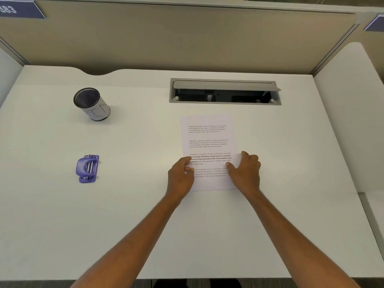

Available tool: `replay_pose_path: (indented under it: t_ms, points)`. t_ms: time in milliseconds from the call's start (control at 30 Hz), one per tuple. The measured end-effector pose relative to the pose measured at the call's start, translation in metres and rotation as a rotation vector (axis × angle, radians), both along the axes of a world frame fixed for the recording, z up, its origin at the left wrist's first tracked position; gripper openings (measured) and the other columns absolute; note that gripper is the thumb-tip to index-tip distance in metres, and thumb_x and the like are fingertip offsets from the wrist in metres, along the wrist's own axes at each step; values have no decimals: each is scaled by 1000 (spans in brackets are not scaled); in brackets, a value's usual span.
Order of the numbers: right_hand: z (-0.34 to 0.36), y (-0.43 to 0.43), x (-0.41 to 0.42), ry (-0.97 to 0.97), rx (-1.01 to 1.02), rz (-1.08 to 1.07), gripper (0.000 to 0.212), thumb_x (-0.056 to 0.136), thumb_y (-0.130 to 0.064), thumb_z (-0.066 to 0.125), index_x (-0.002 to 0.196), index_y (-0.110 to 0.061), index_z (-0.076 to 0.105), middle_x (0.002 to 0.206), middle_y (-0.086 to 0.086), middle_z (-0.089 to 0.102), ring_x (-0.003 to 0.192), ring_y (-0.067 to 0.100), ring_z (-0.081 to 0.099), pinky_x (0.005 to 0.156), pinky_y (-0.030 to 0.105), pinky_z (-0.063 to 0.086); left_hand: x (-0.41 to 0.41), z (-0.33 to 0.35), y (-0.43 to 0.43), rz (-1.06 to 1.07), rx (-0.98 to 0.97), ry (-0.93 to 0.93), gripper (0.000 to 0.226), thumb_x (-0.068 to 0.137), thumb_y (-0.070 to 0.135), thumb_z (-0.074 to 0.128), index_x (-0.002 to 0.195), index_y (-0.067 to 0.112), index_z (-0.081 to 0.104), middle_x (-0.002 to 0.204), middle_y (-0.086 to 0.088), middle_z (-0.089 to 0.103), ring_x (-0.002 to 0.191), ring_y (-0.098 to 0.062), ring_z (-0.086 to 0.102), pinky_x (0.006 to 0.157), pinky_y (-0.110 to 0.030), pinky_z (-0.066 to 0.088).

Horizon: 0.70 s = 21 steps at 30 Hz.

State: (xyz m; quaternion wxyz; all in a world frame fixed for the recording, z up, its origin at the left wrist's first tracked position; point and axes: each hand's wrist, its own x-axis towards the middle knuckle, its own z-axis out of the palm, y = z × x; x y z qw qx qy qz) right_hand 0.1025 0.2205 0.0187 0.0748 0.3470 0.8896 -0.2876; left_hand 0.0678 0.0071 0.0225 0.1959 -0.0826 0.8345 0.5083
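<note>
printed sheet of paper [208, 142] flat on the white desk [135, 204] just below the open cable tray [225, 91], left hand [180, 177] pinching its left edge, right hand [245, 173] grasping its right edge, purple hole punch [87, 168] and mesh pen cup [91, 103] well apart to the left

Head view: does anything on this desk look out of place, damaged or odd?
Only the cable hatch behind the printed sheet: its lid stands open, showing the dark tray. The sheet lies flat, held at its sides by the left hand and right hand.
</note>
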Motion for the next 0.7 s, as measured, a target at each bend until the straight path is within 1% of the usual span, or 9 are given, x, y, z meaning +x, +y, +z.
replay_pose_path:
  t_ms: [133,267,333,400,500,567,633,667,700]
  points:
    - [0,-1,-2,25,-51,-27,64,100,-36,75,151,-6,48,148,20,48,142,42,41,103,51,48,1,-2,2,-12,-26,8,42,108,10,58,150,13,62,149,1,67,116,-12,62,100,-20,43]
    - [0,-5,-6,75,-168,-67,67,100,-41,74,152,-9,48,150,16,49,144,40,44,109,50,46,2,-4,2,-19,-43,9,43,108,9,58,151,12,61,150,-2,66,117,-13,63,100,-21,45]
    - [0,-4,-10,99,-236,-79,66,98,-46,75,149,-12,51,148,12,52,141,36,49,111,48,46,2,-4,2,-21,-45,9,43,108,9,58,151,11,61,150,-2,66,117,-13,63,99,-21,46]
    - [2,1,-14,115,-312,-106,67,95,-50,77,147,-15,54,146,7,59,136,31,58,113,48,50,2,-3,1,-22,-44,10,42,108,9,58,150,11,61,149,-1,66,117,-13,63,99,-21,46]
    - [8,12,-21,120,-386,-165,56,92,-52,79,135,-21,64,130,-2,73,120,26,70,106,48,57,2,-3,0,-19,-30,3,41,108,9,59,148,12,63,147,-1,67,117,-14,64,100,-22,46]
    - [10,21,-27,115,-396,-184,46,93,-48,80,127,-21,67,120,-2,74,113,26,73,98,44,59,2,-2,0,-16,-21,-1,41,108,8,59,148,12,63,146,-1,67,117,-15,64,100,-22,45]
    - [9,30,-34,126,-427,-209,35,95,-34,81,122,-15,70,117,4,76,110,29,76,87,37,58,3,-3,0,-16,-14,-1,40,108,8,59,148,11,63,145,-1,68,117,-15,64,101,-22,45]
    - [8,34,-37,125,-464,-227,29,95,-26,81,119,-13,71,117,7,78,110,31,77,83,38,59,3,-3,0,-15,-9,-3,40,108,8,59,148,11,63,145,-1,68,117,-15,64,101,-22,45]
    - [7,38,-40,115,-510,-242,25,95,-18,81,118,-10,72,118,10,80,111,34,78,84,41,62,2,-3,0,-10,-2,-8,40,108,9,60,148,12,64,145,0,68,118,-15,65,101,-22,46]
